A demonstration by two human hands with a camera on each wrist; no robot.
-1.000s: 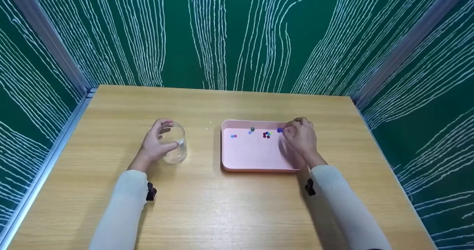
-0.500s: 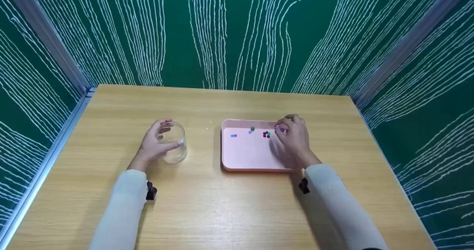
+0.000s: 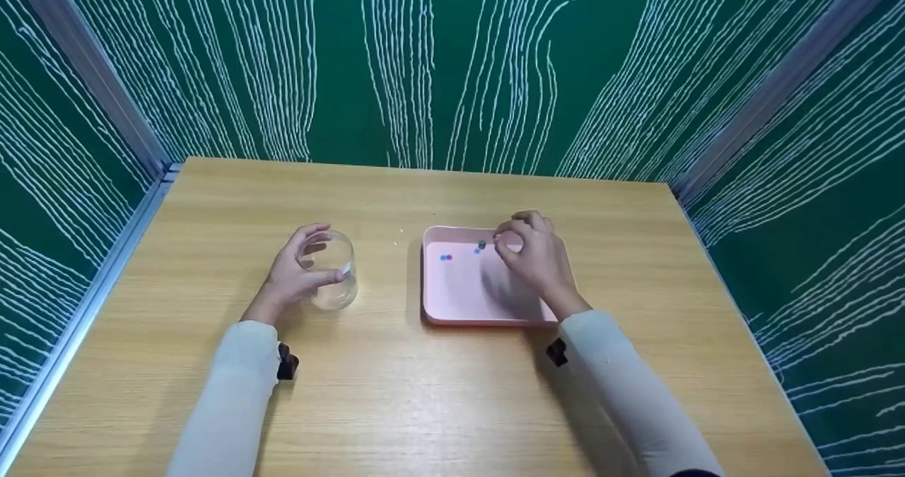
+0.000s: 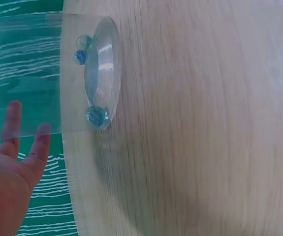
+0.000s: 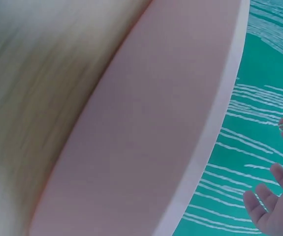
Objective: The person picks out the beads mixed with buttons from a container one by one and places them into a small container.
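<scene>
My left hand (image 3: 293,273) grips a clear glass cup (image 3: 334,279) that stands on the wooden table (image 3: 424,392), left of centre. The left wrist view shows three small glassy beads (image 4: 97,117) on the cup's bottom (image 4: 102,73), with my fingers (image 4: 13,123) seen through its wall. My right hand (image 3: 508,238) hovers over the back of a pink tray (image 3: 459,290), thumb and forefinger pinched together as on a small bead, which I cannot see now. A few coloured beads (image 3: 445,257) lie in the tray's far left part, and one green bead (image 3: 481,245) sits by the back rim.
Green walls with white wavy lines (image 3: 452,67) close the table in at the back and both sides, with metal rails (image 3: 85,300) at the left edge. Bare wood lies between the cup and the tray. The right wrist view shows the tray (image 5: 146,137) close up.
My right hand pinched at a purple bead near the tray's back right, then moved left over the tray and now covers the dark bead cluster. The left hand and cup stayed put.
</scene>
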